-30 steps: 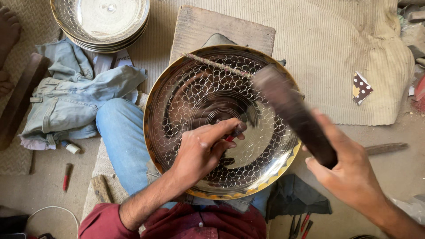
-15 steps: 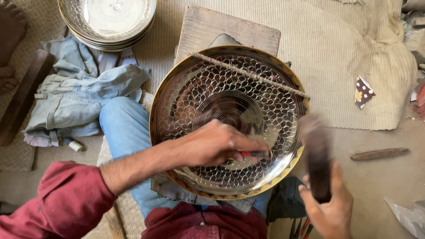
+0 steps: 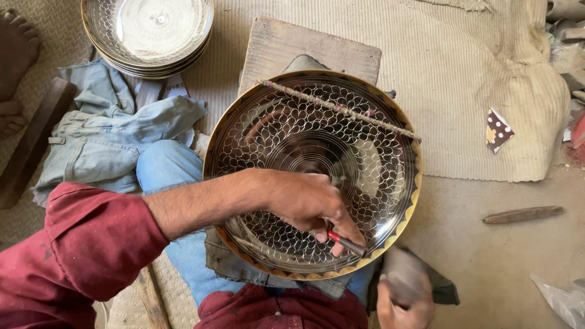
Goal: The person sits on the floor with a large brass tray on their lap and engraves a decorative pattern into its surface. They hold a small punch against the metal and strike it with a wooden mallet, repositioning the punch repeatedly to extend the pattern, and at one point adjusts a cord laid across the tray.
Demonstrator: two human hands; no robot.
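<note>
Engraved brass tray (image 3: pixel 311 140), round and scale-patterned, is propped on the lap, its gold rim just beside a wooden block (image 3: pixel 304 45); a thin red-handled tool (image 3: pixel 346 242) is pinched by the left hand (image 3: pixel 304 204) near the lower rim; a blurred dark mallet (image 3: pixel 402 280) is gripped by the right hand (image 3: pixel 405 307); bare floor lies open rightward.
</note>
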